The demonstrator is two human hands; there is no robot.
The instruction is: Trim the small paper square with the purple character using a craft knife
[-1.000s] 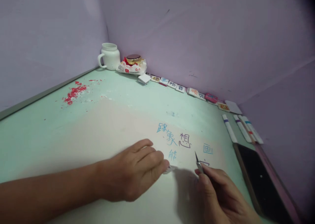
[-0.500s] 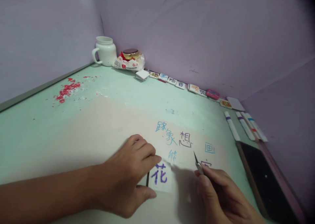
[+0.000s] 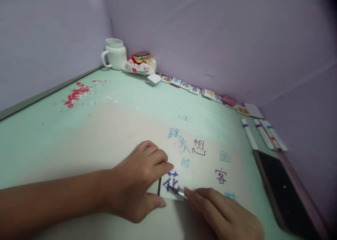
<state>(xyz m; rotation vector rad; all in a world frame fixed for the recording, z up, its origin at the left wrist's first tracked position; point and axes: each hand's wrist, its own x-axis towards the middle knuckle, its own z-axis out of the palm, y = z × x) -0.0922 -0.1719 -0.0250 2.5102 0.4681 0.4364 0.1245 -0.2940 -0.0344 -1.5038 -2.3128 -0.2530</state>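
Observation:
A small white card point(image 3: 172, 195) bearing a purple character lies on the table. Along its left side runs a thin dark strip point(image 3: 159, 186), most of it hidden by my fingers. My left hand point(image 3: 142, 182) holds the card's left side, with the index finger at the top and the thumb at the bottom. My right hand point(image 3: 223, 212) is closed around a craft knife point(image 3: 181, 193), its handle mostly covered by the fingers. The pointed blade slants left over the purple character; I cannot tell whether it cuts in.
Coloured characters are written on the tabletop point(image 3: 126, 127). A phone point(image 3: 284, 194) and several white markers point(image 3: 263, 134) lie on the right. Along the wall stand a white mug point(image 3: 116, 55), a lidded jar in a wrapper point(image 3: 140, 64) and character tiles point(image 3: 185, 86). Red shavings point(image 3: 77, 94) lie on the left.
My right hand has moved left and down with the craft knife, bringing its blade from beside the card onto the purple character. My left hand stays at the card.

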